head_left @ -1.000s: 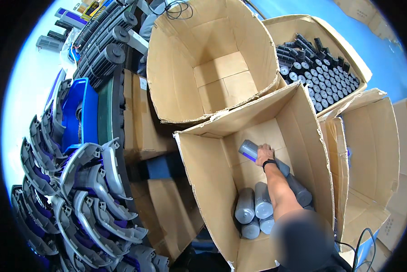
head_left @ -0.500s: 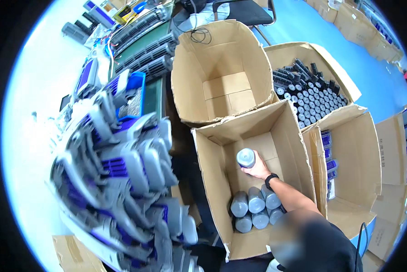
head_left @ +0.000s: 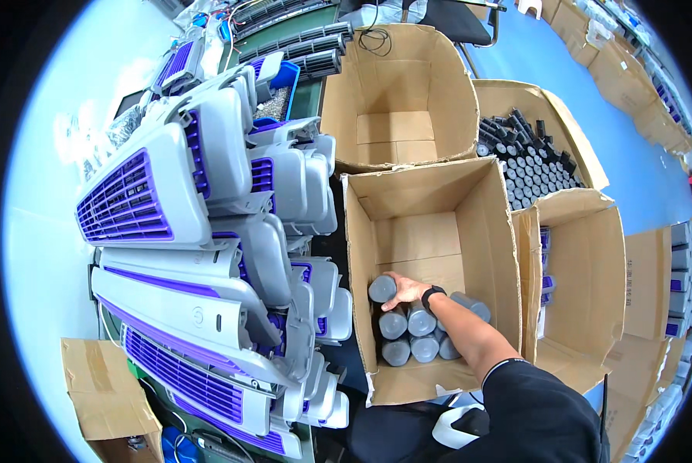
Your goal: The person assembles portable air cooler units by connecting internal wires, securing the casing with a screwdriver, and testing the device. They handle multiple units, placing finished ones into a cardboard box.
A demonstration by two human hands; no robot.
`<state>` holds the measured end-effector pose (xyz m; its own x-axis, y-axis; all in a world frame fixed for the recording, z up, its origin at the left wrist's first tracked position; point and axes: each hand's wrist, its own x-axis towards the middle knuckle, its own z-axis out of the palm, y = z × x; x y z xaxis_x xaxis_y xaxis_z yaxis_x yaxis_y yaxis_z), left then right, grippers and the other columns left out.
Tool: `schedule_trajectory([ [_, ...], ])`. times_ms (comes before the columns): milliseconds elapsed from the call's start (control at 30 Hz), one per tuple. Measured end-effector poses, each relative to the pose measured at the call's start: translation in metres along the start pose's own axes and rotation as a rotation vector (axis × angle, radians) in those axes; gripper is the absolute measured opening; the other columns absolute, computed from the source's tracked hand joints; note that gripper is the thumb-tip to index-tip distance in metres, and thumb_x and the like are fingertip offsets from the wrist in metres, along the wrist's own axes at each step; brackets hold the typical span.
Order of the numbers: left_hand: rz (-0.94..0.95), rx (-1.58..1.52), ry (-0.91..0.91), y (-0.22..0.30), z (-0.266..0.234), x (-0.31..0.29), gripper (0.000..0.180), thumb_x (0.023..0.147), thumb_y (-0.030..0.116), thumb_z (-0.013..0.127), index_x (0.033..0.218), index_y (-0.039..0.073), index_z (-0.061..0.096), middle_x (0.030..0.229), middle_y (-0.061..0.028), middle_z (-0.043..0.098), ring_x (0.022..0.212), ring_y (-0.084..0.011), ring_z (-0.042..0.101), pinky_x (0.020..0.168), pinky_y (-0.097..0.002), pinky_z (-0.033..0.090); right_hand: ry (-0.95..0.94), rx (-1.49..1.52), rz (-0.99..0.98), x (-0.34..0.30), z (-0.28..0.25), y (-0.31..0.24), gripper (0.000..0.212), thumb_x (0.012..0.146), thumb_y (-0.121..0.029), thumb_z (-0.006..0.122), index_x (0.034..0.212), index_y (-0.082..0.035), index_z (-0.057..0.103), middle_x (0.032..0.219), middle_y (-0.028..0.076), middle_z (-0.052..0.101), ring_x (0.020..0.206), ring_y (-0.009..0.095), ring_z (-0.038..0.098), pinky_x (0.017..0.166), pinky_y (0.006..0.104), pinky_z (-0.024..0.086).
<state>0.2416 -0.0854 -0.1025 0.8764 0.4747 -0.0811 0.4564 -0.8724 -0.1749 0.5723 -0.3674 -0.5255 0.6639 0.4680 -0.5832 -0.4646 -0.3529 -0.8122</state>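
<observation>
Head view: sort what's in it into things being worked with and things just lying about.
In hand:
- right hand on a grey cylinder
- standing cylinders beside it
- the cardboard box around them

Lying about:
- empty box behind
- box of dark tubes
- stacked grey and purple grilles

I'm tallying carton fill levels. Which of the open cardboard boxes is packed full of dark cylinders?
The back-right cardboard box, behind the one the right hand reaches into. Dark cylinders crowd it; the others hold few or none.
</observation>
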Motion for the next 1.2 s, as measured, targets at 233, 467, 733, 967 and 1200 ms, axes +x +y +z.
schedule_trajectory([
  [233,-0.032,-0.035,0.002,-0.003,0.003,-0.002,0.100,0.094,0.051,0.059,0.162,-0.011,0.019,0.163,-0.0410,0.021,0.148,-0.0572,0.026,0.123,-0.0602,0.023,0.021,0.165,0.216,-0.011,-0.004,-0.021,0.136,0.067,-0.054,0.096,0.166,-0.006,0.016,0.154,0.024,0.049,0.144,0.039,0.047,0.109,0.0534,0.049],
  [467,-0.052,-0.042,0.025,0.000,0.004,0.001,0.102,0.093,0.056,0.057,0.162,-0.009,0.019,0.163,-0.0401,0.021,0.149,-0.0567,0.026,0.123,-0.0606,0.022,0.157,-0.286,0.000,-0.010,-0.001,-0.032,0.112,0.059,-0.050,0.095,0.144,0.008,0.050,0.136,0.033,0.061,0.127,0.044,0.061,0.106,0.0469,0.051],
  [733,-0.065,-0.093,0.079,-0.005,0.016,-0.002,0.106,0.096,0.071,0.046,0.164,-0.007,0.020,0.163,-0.0403,0.021,0.148,-0.0576,0.026,0.122,-0.0626,0.023,0.185,-0.351,-0.045,-0.015,0.010,-0.047,0.095,0.062,-0.044,0.090,0.133,0.008,0.057,0.122,0.033,0.068,0.117,0.046,0.065,0.099,0.0480,0.053],
  [967,-0.052,-0.091,0.099,-0.009,0.017,-0.001,0.106,0.097,0.071,0.045,0.163,-0.007,0.021,0.163,-0.0407,0.020,0.147,-0.0583,0.027,0.121,-0.0635,0.024,0.154,-0.157,0.100,-0.008,0.007,-0.045,0.126,0.078,-0.069,0.080,0.161,0.008,0.024,0.161,0.032,0.037,0.152,0.041,0.035,0.125,0.0422,0.031],
  [1200,-0.046,-0.077,0.064,-0.008,0.012,-0.003,0.105,0.096,0.064,0.053,0.163,-0.009,0.019,0.162,-0.0428,0.020,0.147,-0.0593,0.026,0.120,-0.0645,0.024,0.193,0.095,0.142,-0.040,0.002,-0.067,0.114,0.093,-0.070,0.062,0.159,0.013,0.023,0.164,0.032,0.031,0.155,0.040,0.030,0.126,0.0433,0.028],
])
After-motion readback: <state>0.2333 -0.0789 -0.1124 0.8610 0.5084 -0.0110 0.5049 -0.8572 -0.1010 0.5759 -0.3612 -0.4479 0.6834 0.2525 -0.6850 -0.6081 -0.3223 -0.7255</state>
